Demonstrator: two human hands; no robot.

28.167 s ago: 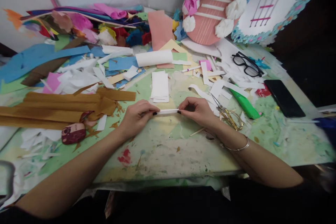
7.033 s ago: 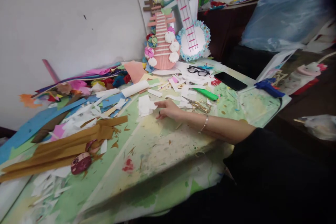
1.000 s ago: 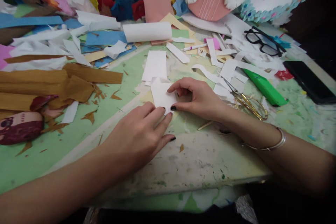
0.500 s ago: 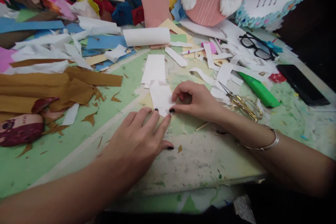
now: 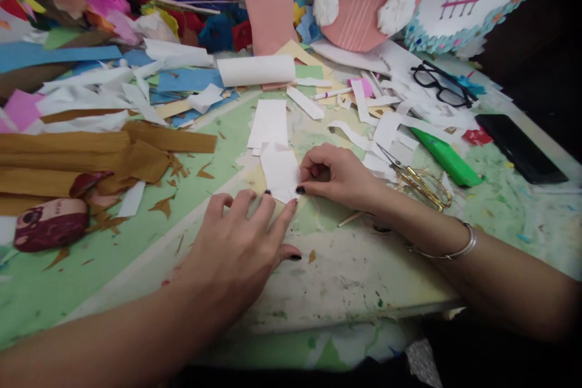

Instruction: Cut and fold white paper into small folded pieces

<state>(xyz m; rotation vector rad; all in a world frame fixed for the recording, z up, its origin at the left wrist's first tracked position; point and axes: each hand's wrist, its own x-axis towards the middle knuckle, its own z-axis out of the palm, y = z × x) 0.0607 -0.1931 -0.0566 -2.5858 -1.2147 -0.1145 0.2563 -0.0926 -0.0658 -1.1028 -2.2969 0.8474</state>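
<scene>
A small piece of white paper (image 5: 279, 171) lies on the stained table, its near end narrowed. My left hand (image 5: 248, 233) is palm down with the fingers spread, the index fingertip at the paper's near right corner and the middle finger by its near left edge. Thumb and bent index finger of my right hand (image 5: 334, 176) close at the right edge of that paper. Just beyond, more white paper pieces (image 5: 269, 121) lie overlapped. Gold-handled scissors (image 5: 421, 187) rest beside my right wrist, and a thin stick (image 5: 350, 219) lies below that hand.
Brown crepe paper (image 5: 68, 154) and a maroon pouch-like object (image 5: 52, 224) lie at left. A white paper roll (image 5: 256, 70) is farther back. At right are a green wrapped piece (image 5: 448, 157), glasses (image 5: 443, 83) and a black phone (image 5: 521, 148). Decorated paper guitar shapes (image 5: 359, 12) stand behind.
The view has shifted slightly, showing more of the left side. My left ring and middle fingers look a little more lifted and spread; my right hand stays at the paper's edge.
</scene>
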